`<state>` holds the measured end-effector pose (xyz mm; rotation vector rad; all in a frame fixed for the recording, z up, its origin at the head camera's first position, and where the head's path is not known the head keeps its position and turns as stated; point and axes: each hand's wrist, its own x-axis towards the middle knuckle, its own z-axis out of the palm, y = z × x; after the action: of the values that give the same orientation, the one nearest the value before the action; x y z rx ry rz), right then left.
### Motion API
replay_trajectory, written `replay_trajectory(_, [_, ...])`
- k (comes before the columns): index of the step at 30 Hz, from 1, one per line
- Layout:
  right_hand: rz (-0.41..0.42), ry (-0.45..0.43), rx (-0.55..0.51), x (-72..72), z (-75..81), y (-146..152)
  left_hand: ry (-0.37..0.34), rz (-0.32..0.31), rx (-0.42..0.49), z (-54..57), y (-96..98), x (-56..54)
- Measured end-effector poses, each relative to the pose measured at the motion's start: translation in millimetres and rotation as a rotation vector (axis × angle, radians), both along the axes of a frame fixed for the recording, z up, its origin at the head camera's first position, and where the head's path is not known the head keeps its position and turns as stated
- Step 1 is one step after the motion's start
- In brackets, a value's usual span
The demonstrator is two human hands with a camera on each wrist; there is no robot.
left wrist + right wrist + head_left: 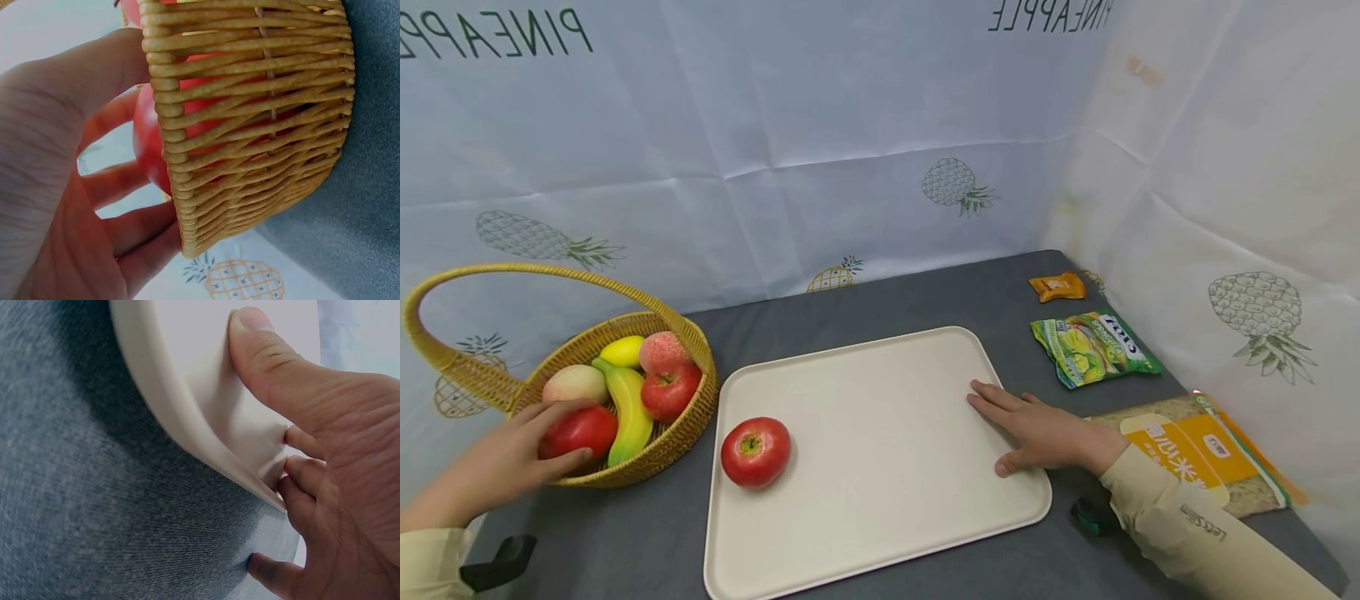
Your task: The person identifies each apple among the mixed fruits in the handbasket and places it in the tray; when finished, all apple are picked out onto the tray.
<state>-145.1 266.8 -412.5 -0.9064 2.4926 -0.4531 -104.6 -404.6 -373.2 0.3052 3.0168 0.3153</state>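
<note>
One red apple [756, 452] sits on the cream tray [880, 500]; more fruit waits in the wicker basket [688, 433], so it looks early. At lower left, the left hand [512, 450] curls round a basketed red fruit [578, 432], nearly round, its stem end hidden. The right hand [1037, 429] spreads over the tray's edge.

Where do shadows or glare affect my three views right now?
Head: soft light, no strong glare on the tray; left wrist: the curtain looks washed out, the left hand's palm darker; right wrist: a dark shadow on the grey cloth along the tray's rim, a softer one beside the right thumb.
</note>
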Motion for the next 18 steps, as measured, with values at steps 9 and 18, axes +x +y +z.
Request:
replay_trajectory(9, [-0.004, -0.009, 0.005, -0.6, 0.5, -0.5, 0.021, -0.019, -0.037, -1.4, 1.6, -0.1])
replay_trajectory(18, [-0.002, -0.007, 0.001, -1.2, -2.3, 0.6, 0.070, -0.018, -0.001, -5.7, 4.0, 1.1])
